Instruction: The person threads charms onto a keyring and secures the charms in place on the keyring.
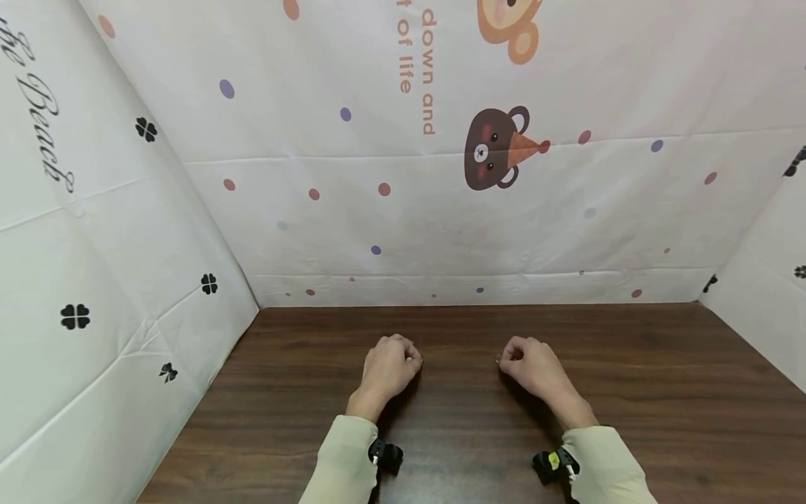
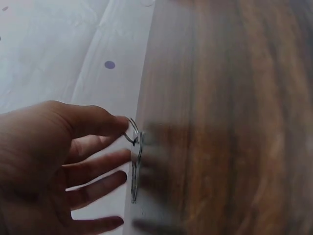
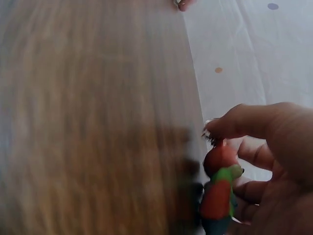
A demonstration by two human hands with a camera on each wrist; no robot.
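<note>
In the head view my left hand [image 1: 387, 367] and right hand [image 1: 535, 367] are apart, low over the brown table. In the left wrist view the left thumb and forefinger pinch a metal ring [image 2: 133, 127], from which one or more silver keys [image 2: 134, 186] hang edge-on; the other fingers spread loosely. My right thumb and forefinger hold the metal chain [image 3: 210, 133] of a keychain figure [image 3: 217, 196] in the right wrist view. The figure dangles, with a round red top, a green band and dark blue below; its lower end is cut off.
A brown wooden table [image 1: 453, 434] lies beneath both hands. White printed cloth [image 1: 415, 217] rises at its back edge, with more cloth along the left [image 1: 126, 399] and right sides. A small black camera is strapped at each wrist.
</note>
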